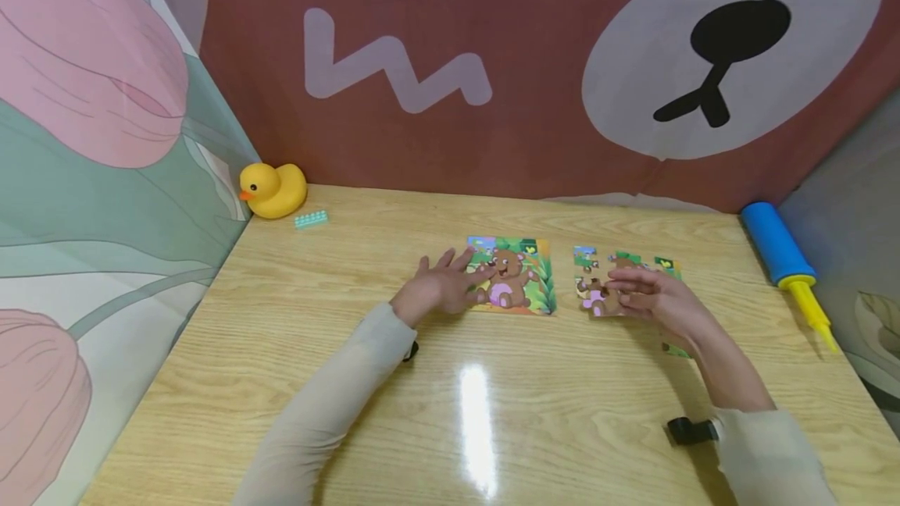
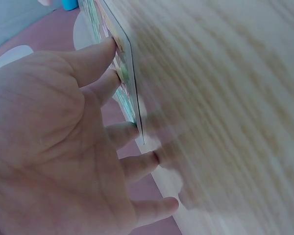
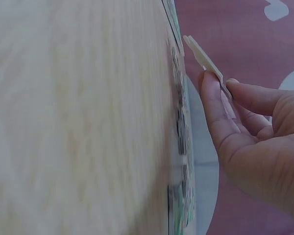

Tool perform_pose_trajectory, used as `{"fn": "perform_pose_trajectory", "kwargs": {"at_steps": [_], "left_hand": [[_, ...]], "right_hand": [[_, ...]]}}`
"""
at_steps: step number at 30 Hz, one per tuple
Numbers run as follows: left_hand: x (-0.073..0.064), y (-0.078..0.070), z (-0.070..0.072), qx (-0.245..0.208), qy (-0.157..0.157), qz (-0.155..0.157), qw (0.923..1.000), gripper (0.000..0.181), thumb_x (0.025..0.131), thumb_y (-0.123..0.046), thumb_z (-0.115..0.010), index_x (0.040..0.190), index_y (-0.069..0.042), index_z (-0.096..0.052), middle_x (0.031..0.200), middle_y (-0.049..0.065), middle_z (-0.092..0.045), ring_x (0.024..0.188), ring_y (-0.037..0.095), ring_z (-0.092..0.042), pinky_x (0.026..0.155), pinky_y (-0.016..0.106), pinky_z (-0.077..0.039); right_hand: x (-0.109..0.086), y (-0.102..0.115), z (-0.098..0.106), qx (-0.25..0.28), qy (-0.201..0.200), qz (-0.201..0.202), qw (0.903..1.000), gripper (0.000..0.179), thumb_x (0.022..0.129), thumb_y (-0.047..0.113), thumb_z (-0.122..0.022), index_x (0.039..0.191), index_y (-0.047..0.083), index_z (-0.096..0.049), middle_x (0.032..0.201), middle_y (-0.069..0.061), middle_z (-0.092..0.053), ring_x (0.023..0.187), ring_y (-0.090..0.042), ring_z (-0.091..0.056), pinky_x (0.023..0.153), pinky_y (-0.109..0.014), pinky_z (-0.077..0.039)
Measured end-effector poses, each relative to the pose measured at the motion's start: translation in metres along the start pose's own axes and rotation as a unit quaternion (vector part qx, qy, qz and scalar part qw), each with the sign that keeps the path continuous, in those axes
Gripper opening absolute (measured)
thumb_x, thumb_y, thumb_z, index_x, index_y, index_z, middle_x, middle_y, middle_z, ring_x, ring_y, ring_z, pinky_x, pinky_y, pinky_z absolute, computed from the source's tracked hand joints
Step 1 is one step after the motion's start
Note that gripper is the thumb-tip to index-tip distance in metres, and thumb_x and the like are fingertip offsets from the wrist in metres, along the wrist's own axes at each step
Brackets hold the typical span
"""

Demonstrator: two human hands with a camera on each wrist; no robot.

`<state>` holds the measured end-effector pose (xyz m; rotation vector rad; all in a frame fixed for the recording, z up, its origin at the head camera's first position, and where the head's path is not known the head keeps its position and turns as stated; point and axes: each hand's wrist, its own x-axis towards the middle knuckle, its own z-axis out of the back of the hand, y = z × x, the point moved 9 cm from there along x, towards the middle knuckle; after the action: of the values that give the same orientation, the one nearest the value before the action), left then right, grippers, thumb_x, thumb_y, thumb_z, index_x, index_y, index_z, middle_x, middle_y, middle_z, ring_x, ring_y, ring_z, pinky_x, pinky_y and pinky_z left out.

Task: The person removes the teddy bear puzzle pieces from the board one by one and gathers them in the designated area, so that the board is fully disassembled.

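A bear picture puzzle board (image 1: 516, 276) lies flat near the middle of the table. My left hand (image 1: 441, 287) has its fingers spread, with some fingertips touching the board's left part; the left wrist view shows the thumb and fingers (image 2: 95, 63) against its edge. To the right, several puzzle pieces (image 1: 596, 301) with a similar bear picture lie on the table, with gaps among them. Above them, my right hand (image 1: 668, 303) pinches one puzzle piece (image 3: 206, 58) between thumb and fingers, held off the table. The piece's printed side cannot be made out.
A yellow rubber duck (image 1: 276, 190) and a small teal toy brick (image 1: 311, 219) sit at the back left of the wooden table (image 1: 394, 428). A blue and yellow hand pump (image 1: 783, 248) lies along the right edge. Printed cloth (image 1: 422, 147) stands behind the table.
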<state>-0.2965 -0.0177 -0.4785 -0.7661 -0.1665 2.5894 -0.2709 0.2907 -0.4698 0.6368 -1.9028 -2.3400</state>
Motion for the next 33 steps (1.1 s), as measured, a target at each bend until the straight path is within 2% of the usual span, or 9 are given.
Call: {"fn": "perform_pose_trajectory", "kwargs": {"at_steps": [7, 15, 22, 25, 30, 33], "left_hand": [[-0.001, 0.0, 0.0, -0.005, 0.001, 0.0, 1.0, 0.057, 0.106, -0.055, -0.034, 0.159, -0.05, -0.013, 0.173, 0.0, 0.01, 0.16, 0.033, 0.004, 0.123, 0.069, -0.001], [-0.001, -0.001, 0.001, 0.004, 0.002, -0.001, 1.0, 0.058, 0.106, -0.056, -0.034, 0.16, -0.049, -0.011, 0.172, 0.0, 0.01, 0.16, 0.034, 0.004, 0.123, 0.069, -0.003], [-0.001, 0.0, 0.0, 0.0, 0.003, 0.003, 1.0, 0.058, 0.106, -0.056, -0.034, 0.159, -0.05, -0.011, 0.173, -0.001, 0.01, 0.16, 0.032, 0.004, 0.124, 0.067, -0.003], [-0.002, 0.0, 0.001, -0.008, 0.005, 0.004, 0.9999, 0.057, 0.107, -0.054, -0.035, 0.159, -0.05, -0.011, 0.172, -0.001, 0.011, 0.16, 0.033, 0.005, 0.124, 0.068, -0.001], [-0.001, 0.001, 0.001, -0.011, 0.007, 0.003, 0.9999, 0.058, 0.107, -0.054, -0.035, 0.159, -0.052, -0.01, 0.172, -0.002, 0.011, 0.16, 0.033, 0.006, 0.123, 0.069, 0.0], [-0.001, 0.001, 0.001, -0.012, 0.007, 0.003, 0.9999, 0.058, 0.107, -0.054, -0.035, 0.159, -0.052, -0.01, 0.172, -0.002, 0.011, 0.16, 0.033, 0.006, 0.123, 0.069, 0.0]], "right_hand": [[-0.009, -0.008, 0.008, -0.008, -0.002, -0.009, 0.9999, 0.051, 0.104, 0.003, -0.053, 0.152, -0.004, -0.037, 0.123, 0.018, -0.065, 0.112, 0.006, -0.063, 0.091, -0.02, -0.056], [-0.017, -0.013, 0.013, 0.036, 0.023, -0.008, 0.9991, 0.051, 0.105, 0.007, -0.052, 0.153, -0.001, -0.037, 0.128, 0.019, -0.064, 0.114, 0.004, -0.063, 0.091, -0.02, -0.057], [-0.026, -0.021, 0.02, -0.016, 0.007, -0.029, 0.9994, 0.053, 0.107, 0.01, -0.048, 0.155, -0.005, -0.029, 0.127, 0.02, -0.062, 0.112, 0.007, -0.062, 0.091, -0.021, -0.057], [-0.03, -0.023, 0.021, -0.046, -0.003, -0.034, 0.9984, 0.052, 0.108, 0.008, -0.045, 0.155, -0.007, -0.029, 0.131, 0.012, -0.061, 0.11, 0.007, -0.062, 0.091, -0.025, -0.058], [-0.033, -0.02, 0.02, -0.101, -0.026, -0.036, 0.9939, 0.047, 0.108, 0.004, -0.04, 0.152, -0.009, -0.033, 0.146, -0.026, -0.051, 0.107, 0.012, -0.06, 0.09, -0.031, -0.06], [-0.036, -0.017, 0.018, -0.122, -0.035, -0.04, 0.9911, 0.046, 0.107, 0.002, -0.038, 0.151, -0.011, -0.035, 0.15, -0.036, -0.043, 0.105, 0.014, -0.058, 0.09, -0.033, -0.061]]}}
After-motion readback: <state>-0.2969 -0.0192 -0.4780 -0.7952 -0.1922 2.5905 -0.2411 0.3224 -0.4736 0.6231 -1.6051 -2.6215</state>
